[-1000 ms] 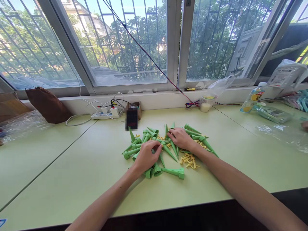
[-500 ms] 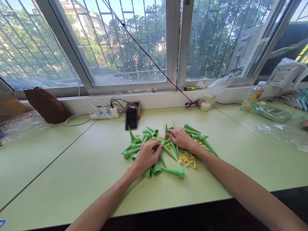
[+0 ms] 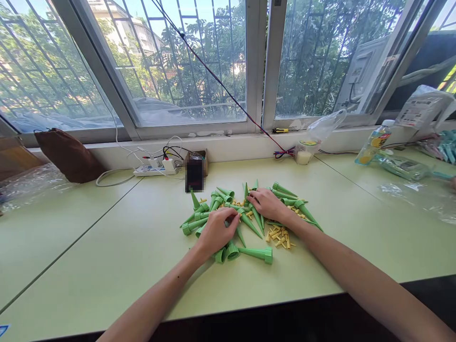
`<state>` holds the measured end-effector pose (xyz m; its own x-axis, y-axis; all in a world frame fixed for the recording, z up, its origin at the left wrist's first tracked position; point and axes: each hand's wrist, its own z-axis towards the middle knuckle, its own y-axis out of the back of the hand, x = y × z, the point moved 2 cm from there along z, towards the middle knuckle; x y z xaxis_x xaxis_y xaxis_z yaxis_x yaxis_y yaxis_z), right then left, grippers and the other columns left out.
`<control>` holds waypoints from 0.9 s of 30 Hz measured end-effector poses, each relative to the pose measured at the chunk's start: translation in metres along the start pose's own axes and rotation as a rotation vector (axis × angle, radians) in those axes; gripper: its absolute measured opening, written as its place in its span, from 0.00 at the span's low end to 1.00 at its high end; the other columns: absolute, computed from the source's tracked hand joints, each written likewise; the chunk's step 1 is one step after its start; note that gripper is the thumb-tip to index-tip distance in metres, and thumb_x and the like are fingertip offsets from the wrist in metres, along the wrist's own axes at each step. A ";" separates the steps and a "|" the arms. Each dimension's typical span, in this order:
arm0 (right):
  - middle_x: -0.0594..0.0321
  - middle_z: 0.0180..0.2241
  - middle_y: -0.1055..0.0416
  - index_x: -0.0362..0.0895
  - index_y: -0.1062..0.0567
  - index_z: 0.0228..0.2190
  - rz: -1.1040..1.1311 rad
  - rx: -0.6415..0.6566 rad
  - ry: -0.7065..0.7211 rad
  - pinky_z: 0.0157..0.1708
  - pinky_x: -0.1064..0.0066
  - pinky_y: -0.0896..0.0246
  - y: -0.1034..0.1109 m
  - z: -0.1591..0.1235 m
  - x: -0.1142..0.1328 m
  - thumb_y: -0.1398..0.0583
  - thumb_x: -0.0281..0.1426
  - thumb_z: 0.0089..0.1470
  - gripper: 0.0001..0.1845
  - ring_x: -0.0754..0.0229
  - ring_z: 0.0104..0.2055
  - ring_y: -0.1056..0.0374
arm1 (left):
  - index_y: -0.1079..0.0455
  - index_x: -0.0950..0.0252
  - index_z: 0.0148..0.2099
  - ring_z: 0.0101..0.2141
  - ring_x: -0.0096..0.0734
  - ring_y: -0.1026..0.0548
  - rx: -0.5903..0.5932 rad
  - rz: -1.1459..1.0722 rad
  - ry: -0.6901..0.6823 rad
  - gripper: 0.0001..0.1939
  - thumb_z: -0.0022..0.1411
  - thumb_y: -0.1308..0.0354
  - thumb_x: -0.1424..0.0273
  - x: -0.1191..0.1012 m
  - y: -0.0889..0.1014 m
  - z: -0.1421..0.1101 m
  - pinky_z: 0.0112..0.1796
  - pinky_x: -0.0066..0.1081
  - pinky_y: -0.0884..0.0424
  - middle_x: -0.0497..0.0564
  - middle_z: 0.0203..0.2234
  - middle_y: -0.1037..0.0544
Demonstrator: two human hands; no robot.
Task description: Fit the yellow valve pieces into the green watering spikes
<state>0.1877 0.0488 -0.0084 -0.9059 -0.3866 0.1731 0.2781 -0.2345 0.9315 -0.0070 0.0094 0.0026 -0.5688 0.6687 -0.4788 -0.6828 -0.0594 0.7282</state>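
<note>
On the pale green table lies a loose heap of green plastic watering spikes (image 3: 249, 223), cone-shaped with ribbed, open caps. Among them are small yellow T-shaped valves (image 3: 280, 236), gathered mostly below my right wrist. My left hand (image 3: 218, 231) is over the front left of the heap, thumb and forefinger pinched on a tiny yellow piece that looks like one such valve. At the back of the heap, my right hand (image 3: 266, 203) has its fingers curled by an upright green spike (image 3: 246, 191) and appears to grip it; the fingertips are partly hidden.
Behind the heap stand a small box with a dark front (image 3: 195, 175) and a power strip (image 3: 156, 170) with cables. A lidded jar (image 3: 304, 154) and a drink bottle (image 3: 374, 143) are towards the window. A brown bag (image 3: 71, 154) leans at the left.
Both hands and the heap look the same as before. At the far right edge, a partly seen shape has shifted rightward and a teal strip now shows beside it.
</note>
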 end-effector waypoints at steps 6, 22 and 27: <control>0.55 0.34 0.26 0.41 0.25 0.36 0.012 -0.009 0.009 0.42 0.70 0.45 -0.002 0.000 -0.001 0.50 0.35 0.70 0.18 0.56 0.40 0.30 | 0.28 0.64 0.32 0.27 0.28 0.27 0.004 0.004 -0.005 0.08 0.65 0.44 0.71 0.000 0.001 0.000 0.32 0.28 0.32 0.46 0.25 0.23; 0.53 0.33 0.26 0.41 0.25 0.34 0.026 -0.019 0.011 0.41 0.68 0.44 -0.002 0.001 0.000 0.49 0.34 0.69 0.17 0.55 0.39 0.30 | 0.28 0.64 0.32 0.27 0.27 0.27 0.004 -0.001 -0.008 0.09 0.65 0.45 0.71 -0.001 0.001 -0.001 0.32 0.28 0.33 0.46 0.25 0.23; 0.54 0.32 0.26 0.41 0.26 0.33 0.027 -0.024 0.008 0.41 0.68 0.44 -0.003 0.001 -0.001 0.49 0.33 0.69 0.16 0.55 0.39 0.30 | 0.28 0.64 0.32 0.27 0.27 0.27 -0.001 -0.007 -0.004 0.09 0.65 0.45 0.71 -0.001 0.000 0.000 0.32 0.27 0.33 0.46 0.24 0.23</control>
<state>0.1878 0.0506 -0.0107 -0.8952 -0.4005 0.1954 0.3101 -0.2448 0.9187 -0.0070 0.0087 0.0029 -0.5618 0.6723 -0.4820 -0.6874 -0.0552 0.7242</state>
